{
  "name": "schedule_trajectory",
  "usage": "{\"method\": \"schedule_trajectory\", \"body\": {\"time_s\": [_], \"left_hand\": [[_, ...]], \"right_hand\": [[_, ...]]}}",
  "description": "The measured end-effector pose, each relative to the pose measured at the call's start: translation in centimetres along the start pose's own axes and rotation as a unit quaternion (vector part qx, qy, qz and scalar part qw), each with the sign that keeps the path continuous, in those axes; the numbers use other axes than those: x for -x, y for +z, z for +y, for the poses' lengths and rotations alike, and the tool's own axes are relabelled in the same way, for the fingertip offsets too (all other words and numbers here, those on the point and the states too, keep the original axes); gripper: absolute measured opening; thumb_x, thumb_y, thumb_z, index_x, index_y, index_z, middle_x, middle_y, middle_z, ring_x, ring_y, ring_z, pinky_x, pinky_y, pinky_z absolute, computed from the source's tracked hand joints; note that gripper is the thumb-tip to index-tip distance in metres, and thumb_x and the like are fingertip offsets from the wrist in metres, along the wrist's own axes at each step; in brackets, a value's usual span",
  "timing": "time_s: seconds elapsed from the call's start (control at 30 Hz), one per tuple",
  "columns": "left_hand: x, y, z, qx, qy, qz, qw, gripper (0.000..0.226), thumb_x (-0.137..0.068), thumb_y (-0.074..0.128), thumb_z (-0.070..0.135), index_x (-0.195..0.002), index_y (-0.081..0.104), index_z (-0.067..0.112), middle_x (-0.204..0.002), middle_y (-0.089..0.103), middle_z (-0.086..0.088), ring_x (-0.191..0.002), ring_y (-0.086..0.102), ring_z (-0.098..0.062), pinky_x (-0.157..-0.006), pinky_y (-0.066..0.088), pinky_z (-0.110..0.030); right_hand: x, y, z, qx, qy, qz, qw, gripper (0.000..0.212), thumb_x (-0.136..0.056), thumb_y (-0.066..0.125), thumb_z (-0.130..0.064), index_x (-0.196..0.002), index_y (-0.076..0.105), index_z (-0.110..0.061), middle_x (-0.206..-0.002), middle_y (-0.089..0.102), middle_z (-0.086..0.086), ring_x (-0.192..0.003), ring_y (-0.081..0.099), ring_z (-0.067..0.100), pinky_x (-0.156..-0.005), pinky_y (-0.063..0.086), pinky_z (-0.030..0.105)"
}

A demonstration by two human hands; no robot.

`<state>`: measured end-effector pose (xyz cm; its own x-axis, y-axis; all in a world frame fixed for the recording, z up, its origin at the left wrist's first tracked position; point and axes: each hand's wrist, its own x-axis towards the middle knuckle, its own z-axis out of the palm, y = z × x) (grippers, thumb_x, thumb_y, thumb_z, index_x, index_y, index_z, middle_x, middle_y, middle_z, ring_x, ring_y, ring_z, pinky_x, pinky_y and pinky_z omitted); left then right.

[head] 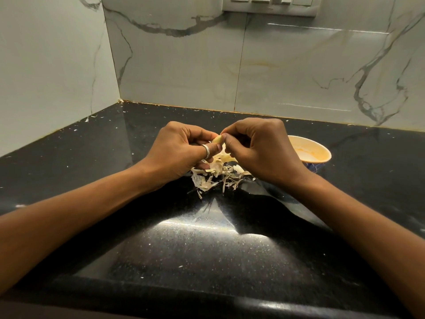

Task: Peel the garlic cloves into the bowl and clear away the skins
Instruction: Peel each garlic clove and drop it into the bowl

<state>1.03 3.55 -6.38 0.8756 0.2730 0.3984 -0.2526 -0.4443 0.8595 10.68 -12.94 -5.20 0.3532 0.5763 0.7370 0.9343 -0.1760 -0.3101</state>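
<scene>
**Two bare hands peeling a garlic clove just left of a small bowl**

A person is working at a glossy black speckled stone countertop [207, 238], seen from above through a head-worn camera. A small round bowl [315, 150], cream inside with a dark blue pattern outside, is sitting on the counter and serves as the reference point here.

Just left of the bowl, both hands are meeting above the counter. The left hand [181, 153], wearing a silver ring [206, 151] on its thumb, is curling its fingers and thumb around a pale yellow garlic clove [217, 139]. The right hand [259, 148], nearer the bowl and partly hiding its left rim, is pinching the tip of the same clove between curled fingertips.

Left of the bowl and directly beneath the hands, a loose pile of dry, papery off-white garlic skins [216, 176] is lying on the counter. Tiny white flecks of skin are scattered farther left of the bowl.

Behind the bowl, a white marble-patterned wall with grey veins [230, 65] is rising, and a grey switch panel [269, 5] is showing high above it. Whether the bowl is holding any cloves cannot be told.
</scene>
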Motion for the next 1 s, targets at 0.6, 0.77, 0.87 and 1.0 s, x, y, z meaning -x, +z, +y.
{"method": "schedule_trajectory", "body": {"time_s": [0.6,0.77,0.87,1.0], "left_hand": [[0.06,-0.02,-0.12,0.012,-0.021,-0.012,1.000,0.013,-0.085,0.078,0.006,-0.098,0.077,0.003,-0.077,0.076,-0.012,-0.069,0.074,-0.024,-0.068,0.060,-0.029],[0.20,0.16,0.13,0.021,-0.022,-0.012,0.999,0.015,-0.085,0.077,0.004,-0.099,0.077,-0.001,-0.078,0.076,-0.012,-0.068,0.073,-0.016,-0.066,0.057,-0.021],[0.19,0.14,0.24,0.028,-0.025,-0.010,0.999,0.015,-0.085,0.077,0.005,-0.100,0.077,0.001,-0.081,0.077,-0.014,-0.070,0.074,-0.016,-0.066,0.058,-0.021],[0.17,0.04,0.34,0.050,-0.037,-0.011,0.998,0.016,-0.085,0.076,0.005,-0.101,0.077,0.003,-0.083,0.078,-0.010,-0.071,0.074,-0.016,-0.067,0.058,-0.021]], "right_hand": [[-0.24,0.04,0.06,0.085,-0.072,-0.046,0.993,0.019,-0.092,0.062,-0.018,-0.090,0.078,-0.008,-0.070,0.070,0.003,-0.059,0.059,0.014,-0.057,0.048,0.031],[-0.26,0.33,0.27,0.115,-0.093,-0.047,0.988,0.020,-0.094,0.058,-0.017,-0.086,0.073,-0.005,-0.072,0.068,0.007,-0.059,0.059,0.021,-0.057,0.049,0.039],[-0.18,0.53,0.32,0.122,-0.094,-0.040,0.987,0.020,-0.095,0.058,-0.018,-0.087,0.071,-0.004,-0.074,0.068,0.007,-0.060,0.058,0.022,-0.055,0.049,0.040],[-0.23,0.72,0.27,0.113,-0.087,-0.017,0.990,0.017,-0.093,0.060,-0.017,-0.085,0.070,-0.006,-0.071,0.066,0.004,-0.058,0.053,0.016,-0.054,0.043,0.030]]}}
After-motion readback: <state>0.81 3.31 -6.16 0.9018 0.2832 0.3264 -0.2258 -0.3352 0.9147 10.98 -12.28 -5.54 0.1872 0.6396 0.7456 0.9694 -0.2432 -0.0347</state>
